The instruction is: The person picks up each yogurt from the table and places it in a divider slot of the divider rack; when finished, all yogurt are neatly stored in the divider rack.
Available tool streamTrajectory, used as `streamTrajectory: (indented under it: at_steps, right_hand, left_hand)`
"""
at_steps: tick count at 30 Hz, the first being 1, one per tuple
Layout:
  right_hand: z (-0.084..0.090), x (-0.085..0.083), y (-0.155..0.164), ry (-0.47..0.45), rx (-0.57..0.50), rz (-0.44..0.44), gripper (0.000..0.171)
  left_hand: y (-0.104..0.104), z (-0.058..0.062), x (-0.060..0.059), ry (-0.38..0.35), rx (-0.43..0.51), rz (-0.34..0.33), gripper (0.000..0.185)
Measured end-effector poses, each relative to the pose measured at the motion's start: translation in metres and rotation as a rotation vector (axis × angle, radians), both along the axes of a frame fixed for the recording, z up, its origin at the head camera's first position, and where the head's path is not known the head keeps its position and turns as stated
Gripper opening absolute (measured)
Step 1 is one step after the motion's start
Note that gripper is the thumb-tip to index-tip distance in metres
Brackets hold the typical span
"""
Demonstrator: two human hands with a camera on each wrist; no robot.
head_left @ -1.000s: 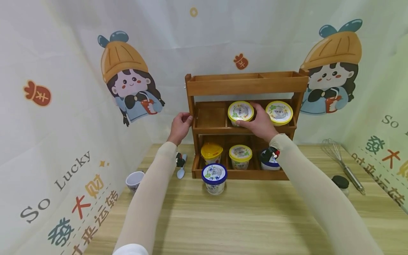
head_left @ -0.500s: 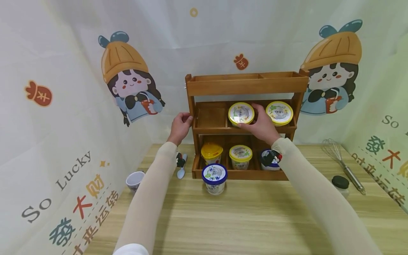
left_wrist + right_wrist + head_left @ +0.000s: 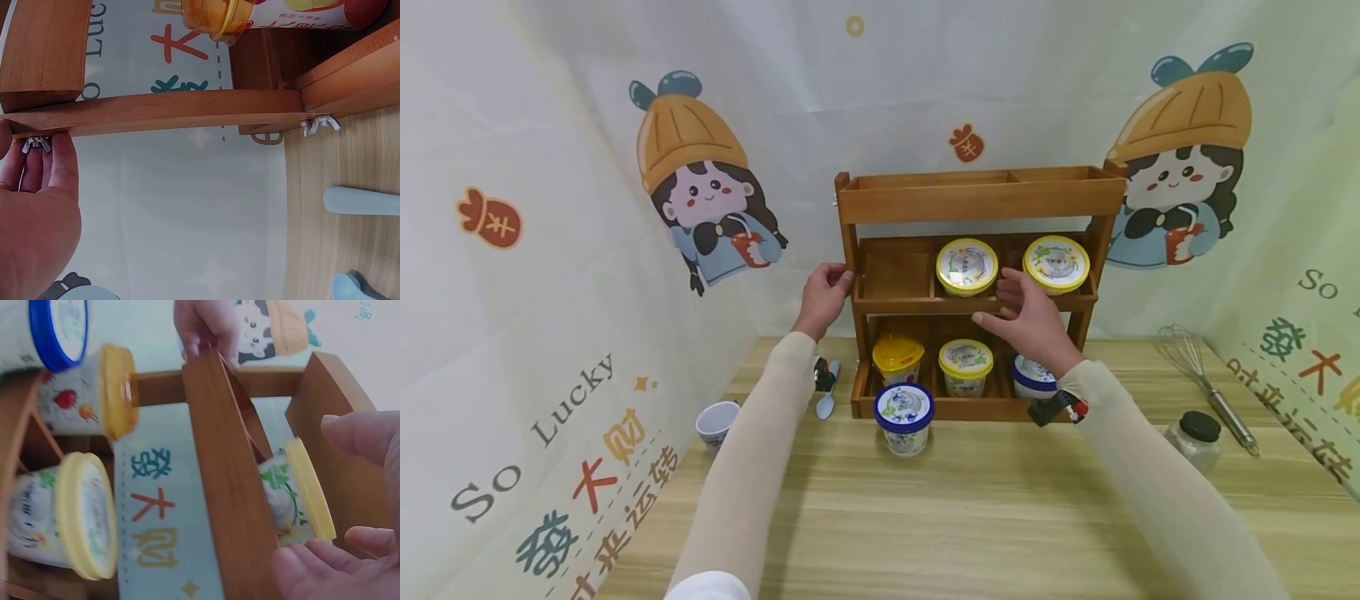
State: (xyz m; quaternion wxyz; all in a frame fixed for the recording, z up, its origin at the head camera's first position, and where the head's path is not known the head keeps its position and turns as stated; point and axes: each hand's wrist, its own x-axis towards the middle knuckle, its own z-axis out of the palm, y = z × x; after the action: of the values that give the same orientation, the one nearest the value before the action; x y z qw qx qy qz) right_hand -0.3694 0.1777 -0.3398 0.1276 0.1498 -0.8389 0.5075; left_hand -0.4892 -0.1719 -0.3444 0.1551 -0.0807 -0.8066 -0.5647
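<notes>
A three-tier wooden rack (image 3: 985,204) stands at the back of the table, and my left hand (image 3: 823,300) grips its left upright beside a wing nut (image 3: 37,144). My right hand (image 3: 1033,321), fingers spread and holding nothing, is in front of the middle tier. Just beyond its fingers sits a yellow-lidded tub (image 3: 967,267) in the middle compartment. A second yellow-lidded tub (image 3: 1056,265) fills the right compartment. On the bottom tier are an amber-lidded cup (image 3: 898,357), another yellow-lidded tub (image 3: 966,367) and a blue-lidded tub (image 3: 1033,371), partly behind my right wrist.
In front of the rack stands another blue-lidded tub (image 3: 905,417). A white cup (image 3: 715,423) and a pale spoon (image 3: 825,406) lie to the left. To the right are a black-lidded jar (image 3: 1199,429) and a whisk (image 3: 1221,404). Printed cloth hangs around the table.
My right hand has let go of the yellow-lidded tub on the middle tier and drawn back down and to the right. The tub stays in its compartment. My left hand has not moved.
</notes>
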Motion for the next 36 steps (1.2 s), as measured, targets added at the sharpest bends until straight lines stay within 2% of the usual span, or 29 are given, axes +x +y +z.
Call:
streamTrajectory:
  at_steps: [6,14,25,36]
  right_hand:
    - [-0.021,0.014,-0.008,0.036,0.030,0.004,0.079]
    - [-0.046,0.026,-0.030,0.028,0.058,0.130,0.070]
    - [-0.095,0.023,-0.063,-0.089,0.085,0.202,0.078]
    - [-0.117,0.029,-0.091,-0.151,0.132,0.194,0.087]
  left_hand:
    - [-0.001,-0.001,-0.001,0.000,0.014,-0.010,0.038]
    - [-0.001,0.001,0.001,0.003,0.011,-0.003,0.038]
    - [-0.001,-0.002,0.001,-0.006,0.006,-0.010,0.038]
    - [0.002,-0.001,0.002,0.016,0.014,-0.007,0.038]
